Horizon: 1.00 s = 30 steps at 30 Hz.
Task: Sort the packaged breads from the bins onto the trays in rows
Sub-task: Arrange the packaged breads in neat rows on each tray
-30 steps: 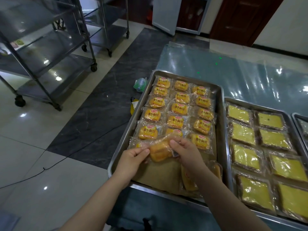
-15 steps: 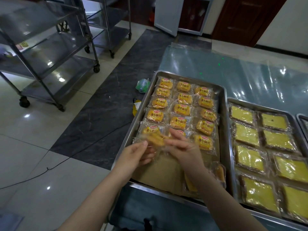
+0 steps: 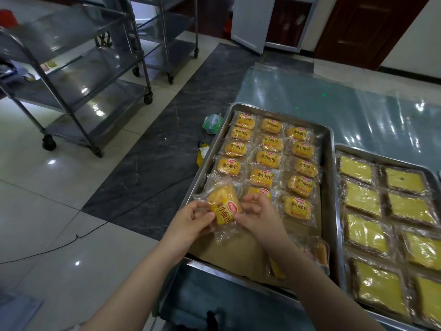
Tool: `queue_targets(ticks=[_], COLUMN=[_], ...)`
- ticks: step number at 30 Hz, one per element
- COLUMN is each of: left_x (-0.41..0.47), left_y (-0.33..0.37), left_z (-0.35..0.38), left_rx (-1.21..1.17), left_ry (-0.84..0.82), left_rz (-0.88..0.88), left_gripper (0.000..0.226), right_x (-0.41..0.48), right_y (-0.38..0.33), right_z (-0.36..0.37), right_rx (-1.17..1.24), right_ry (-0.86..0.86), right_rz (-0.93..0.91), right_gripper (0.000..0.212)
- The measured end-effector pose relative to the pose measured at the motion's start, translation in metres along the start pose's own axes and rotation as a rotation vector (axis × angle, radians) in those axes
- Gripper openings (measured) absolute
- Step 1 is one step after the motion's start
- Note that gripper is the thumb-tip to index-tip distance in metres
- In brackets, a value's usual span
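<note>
Small bread packet pinched from both sides, left hand on its 9 o'clock edge, right hand at 3. Held just over the steel tray near its 8 o'clock rim. Three columns filled roughly two-thirds; front strip bare paper; loose packets at 5 o'clock unsorted. Neighbouring tray at 3 o'clock looks full.

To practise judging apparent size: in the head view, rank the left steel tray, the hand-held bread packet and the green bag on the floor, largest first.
1. Left steel tray.
2. Held bread packet.
3. Green bag, though it lies farther off, so real size is unsure.
</note>
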<state>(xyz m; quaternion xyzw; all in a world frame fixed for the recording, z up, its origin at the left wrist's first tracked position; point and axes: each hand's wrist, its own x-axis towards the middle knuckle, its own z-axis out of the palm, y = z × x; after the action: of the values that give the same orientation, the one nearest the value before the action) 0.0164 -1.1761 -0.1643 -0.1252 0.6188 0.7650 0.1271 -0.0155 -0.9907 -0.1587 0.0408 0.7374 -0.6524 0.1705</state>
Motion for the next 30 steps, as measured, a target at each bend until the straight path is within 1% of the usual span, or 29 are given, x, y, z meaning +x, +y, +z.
queue_targets(ticks=[2,3,4,7,8,10,12,14,16,18,20,22,25,27,29,30], left_x=[-0.002,-0.002,-0.003,-0.010,-0.013,-0.019,-0.023,-0.023,-0.017,-0.007,0.003,0.009,0.013,0.015,0.015,0.015], left_y=[-0.005,-0.008,-0.012,-0.022,-0.025,-0.030,-0.034,-0.037,-0.041,-0.045,-0.051,-0.057,-0.062,-0.062,-0.061,-0.061], left_z=[-0.005,-0.010,-0.016,-0.031,-0.033,-0.035,-0.032,-0.025,-0.016,-0.007,-0.003,-0.003,-0.008,-0.009,-0.008,-0.008], left_rx=[0.076,0.128,0.180,0.336,0.375,0.479,0.704,0.916,1.030,1.130,1.278,1.410,1.474,1.477,1.470,1.469], left_ry=[0.052,0.102,0.157,0.282,0.307,0.316,0.284,0.219,0.142,0.067,-0.006,-0.088,-0.168,-0.197,-0.212,-0.219], left_rz=[0.002,0.009,0.014,0.029,0.051,0.127,0.236,0.347,0.370,0.330,0.260,0.181,0.103,0.084,0.070,0.062], left_gripper=[0.025,0.026,0.027,0.028,0.029,0.033,0.036,0.038,0.042,0.055,0.066,0.069,0.069,0.070,0.070,0.070], right_x=[0.003,0.004,0.004,0.004,0.004,0.005,0.007,0.009,0.010,0.009,0.007,0.002,-0.009,-0.020,-0.030,-0.034], right_y=[0.002,0.004,0.007,0.020,0.024,0.034,0.042,0.048,0.052,0.053,0.053,0.050,0.042,0.037,0.036,0.037], right_z=[0.000,-0.001,-0.003,-0.003,0.000,0.012,0.023,0.031,0.034,0.036,0.036,0.027,-0.005,-0.033,-0.059,-0.069], right_rx=[-0.072,-0.115,-0.168,-0.314,-0.359,-0.415,-0.454,-0.497,-0.530,-0.539,-0.554,-0.592,-0.724,-0.870,-1.040,-1.113], right_ry=[0.057,0.053,0.015,-0.213,-0.258,-0.257,-0.196,-0.138,-0.116,-0.101,-0.076,-0.046,-0.006,0.034,0.092,0.125], right_rz=[-0.008,-0.004,0.015,0.109,0.118,0.102,0.079,0.057,0.017,-0.031,-0.061,-0.070,-0.111,-0.143,-0.145,-0.117], right_gripper=[0.033,0.030,0.028,0.027,0.027,0.028,0.028,0.025,0.023,0.022,0.026,0.030,0.034,0.030,0.017,0.012])
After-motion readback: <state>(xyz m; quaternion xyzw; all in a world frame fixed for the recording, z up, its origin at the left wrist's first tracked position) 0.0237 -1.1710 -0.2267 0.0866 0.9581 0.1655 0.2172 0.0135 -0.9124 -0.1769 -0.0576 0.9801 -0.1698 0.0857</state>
